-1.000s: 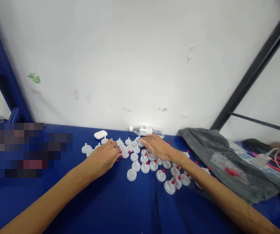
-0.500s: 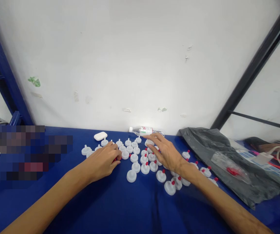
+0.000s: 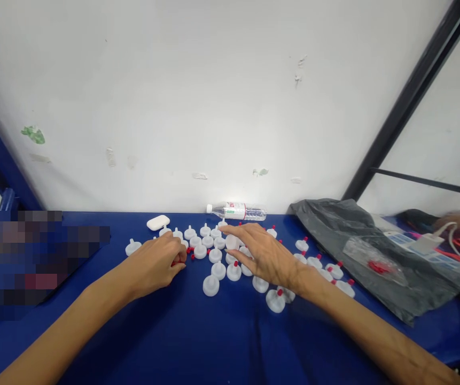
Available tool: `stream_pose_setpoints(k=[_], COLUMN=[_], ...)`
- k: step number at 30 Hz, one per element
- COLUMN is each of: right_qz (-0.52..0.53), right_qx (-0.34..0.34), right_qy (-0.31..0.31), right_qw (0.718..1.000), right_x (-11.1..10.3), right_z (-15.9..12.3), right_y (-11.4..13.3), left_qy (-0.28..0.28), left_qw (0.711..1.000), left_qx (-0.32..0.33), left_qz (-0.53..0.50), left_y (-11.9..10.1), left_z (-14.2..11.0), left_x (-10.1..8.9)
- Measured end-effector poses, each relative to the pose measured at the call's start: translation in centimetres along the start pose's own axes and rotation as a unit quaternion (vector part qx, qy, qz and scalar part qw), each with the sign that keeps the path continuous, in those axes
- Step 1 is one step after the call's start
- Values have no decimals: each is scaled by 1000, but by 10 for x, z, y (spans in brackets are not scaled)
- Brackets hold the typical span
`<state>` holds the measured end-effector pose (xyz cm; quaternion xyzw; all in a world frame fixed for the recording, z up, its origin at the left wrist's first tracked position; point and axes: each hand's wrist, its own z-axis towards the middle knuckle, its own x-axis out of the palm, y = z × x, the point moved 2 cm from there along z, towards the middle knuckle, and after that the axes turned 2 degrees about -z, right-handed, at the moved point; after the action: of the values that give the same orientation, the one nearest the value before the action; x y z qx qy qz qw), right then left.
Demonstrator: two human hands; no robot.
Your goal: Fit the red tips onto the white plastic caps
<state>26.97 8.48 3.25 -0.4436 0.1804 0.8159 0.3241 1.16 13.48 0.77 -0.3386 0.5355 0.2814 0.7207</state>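
Several white round nozzle caps [image 3: 211, 285] stand on the blue tabletop, many with small red tips [image 3: 235, 263] on their spouts. My left hand [image 3: 160, 262] is at the left of the group, its fingers curled together over small red tips; exactly how many it holds is hidden. A few loose red tips [image 3: 192, 256] lie just right of its fingertips. Over the middle of the group, my right hand [image 3: 264, 251] has a white nozzle cap [image 3: 232, 242] between thumb and fingers, its flat round side facing me. Other caps are partly covered by this hand.
A clear plastic bottle [image 3: 235, 210] lies along the wall, with a white oval case [image 3: 158, 222] to its left. At right, a grey plastic bag [image 3: 326, 224] carries a clear packet of red pieces [image 3: 377, 264]. A power strip [image 3: 422, 243] with cables sits beyond.
My right hand has closed its thumb and fingers on a white nozzle cap, where it hovered with fingers apart before. My left hand remains curled over the red tips. The view has shifted slightly.
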Motion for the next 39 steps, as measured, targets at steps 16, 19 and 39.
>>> stream_pose_setpoints(k=[16,19,39], right_qz=[-12,-9,5], right_qx=[-48,-54,-52], right_qy=[12,27,-17], right_qw=[999,998,998], right_x=[9,10,5], right_z=[-3,-2,-2], right_y=[3,4,12], left_qy=[-121,-130,-161], left_qw=[970,959,945], left_qx=[52,50,50], left_qz=[-204,-246,-280], left_y=[-42,-46,-47], left_z=[5,5,4], left_x=[-11,-8,-2])
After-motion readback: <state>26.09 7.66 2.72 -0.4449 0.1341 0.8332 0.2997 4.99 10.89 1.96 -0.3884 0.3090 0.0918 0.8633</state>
